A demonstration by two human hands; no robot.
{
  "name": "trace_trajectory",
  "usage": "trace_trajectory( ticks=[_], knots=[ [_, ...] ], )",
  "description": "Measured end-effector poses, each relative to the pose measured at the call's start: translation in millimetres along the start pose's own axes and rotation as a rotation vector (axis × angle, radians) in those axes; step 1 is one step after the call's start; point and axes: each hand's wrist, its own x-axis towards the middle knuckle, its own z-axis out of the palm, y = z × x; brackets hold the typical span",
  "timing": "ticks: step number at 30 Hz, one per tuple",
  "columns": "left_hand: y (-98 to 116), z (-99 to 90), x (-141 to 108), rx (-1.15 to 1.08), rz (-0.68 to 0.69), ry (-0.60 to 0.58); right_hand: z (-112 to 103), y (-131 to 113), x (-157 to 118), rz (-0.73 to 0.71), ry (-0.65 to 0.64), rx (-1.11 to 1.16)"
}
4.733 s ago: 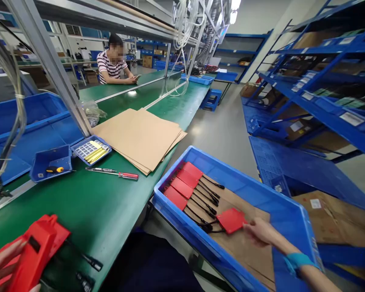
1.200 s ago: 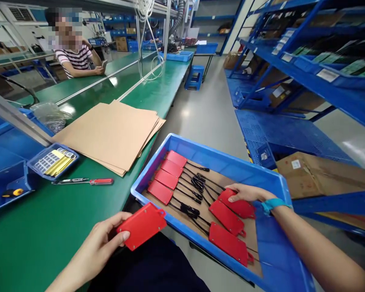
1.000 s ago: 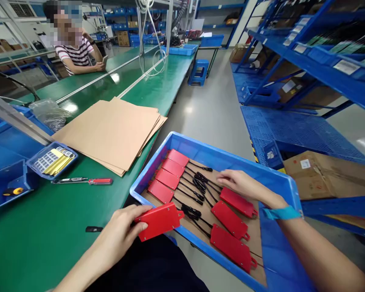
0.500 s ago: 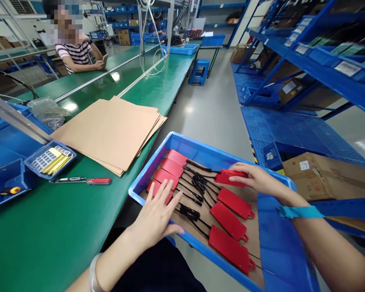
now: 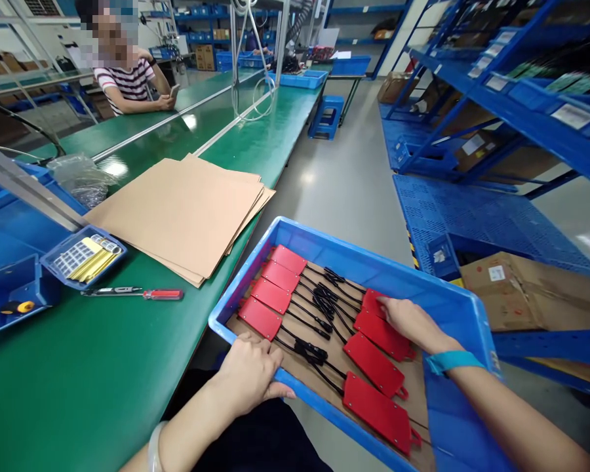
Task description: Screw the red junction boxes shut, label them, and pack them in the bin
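A blue bin [image 5: 364, 246] lined with brown cardboard holds two rows of flat red pieces with black cables bundled between them. My left hand [image 5: 253, 370] is wrapped over the bin's near left rim, just beside the nearest red piece [image 5: 260, 318] of the left row. At the far end of the right row, my right hand [image 5: 410, 321] has its fingers closed on a red piece [image 5: 372, 300], which lies beside another red piece [image 5: 382, 333]. Black cables [image 5: 327, 301] run across the middle. My right fingertips are partly hidden.
Brown cardboard sheets [image 5: 181, 213] lie on the green table [image 5: 128, 367], near a red-handled screwdriver [image 5: 162, 294] and a small blue tray [image 5: 46, 257]. A person [image 5: 128, 82] leans on the table's far side. Blue shelving [image 5: 521, 85] and a carton [image 5: 526, 295] stand right.
My left hand has come down from over the left row and closed on the rim. My right hand has lowered the red piece into the far end of the right row.
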Motion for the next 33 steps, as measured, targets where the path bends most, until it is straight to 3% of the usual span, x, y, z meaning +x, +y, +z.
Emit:
trace_trajectory(
  ticks=[4,9,14,18,22,27,33],
  knots=[
    [3.7,10.8,3.3,0.036,-0.026,0.005,5.3,-12.5,3.8,-0.062,-0.015,0.002],
    [15.6,10.4,14.1,0.029,-0.061,-0.006,10.6,-14.7,10.8,-0.051,-0.033,0.009],
    [27.9,14.3,29.1,-0.006,-0.076,0.035,31.8,-16.6,5.0,-0.028,-0.074,0.017],
    [23.2,12.8,37.0,-0.013,-0.096,0.101,46.4,-21.1,12.2,-0.071,-0.045,0.048],
    [10.4,5.2,41.1,-0.014,-0.072,0.125,38.3,-26.5,27.5,-0.155,0.038,0.055],
    [5.6,4.6,45.7,-0.053,-0.044,0.142,20.9,-37.8,24.2,-0.407,0.168,0.033],
    [6.2,13.7,46.8,-0.102,-0.035,0.219,25.6,-39.9,15.8,-0.497,0.151,0.120]
  ],
)
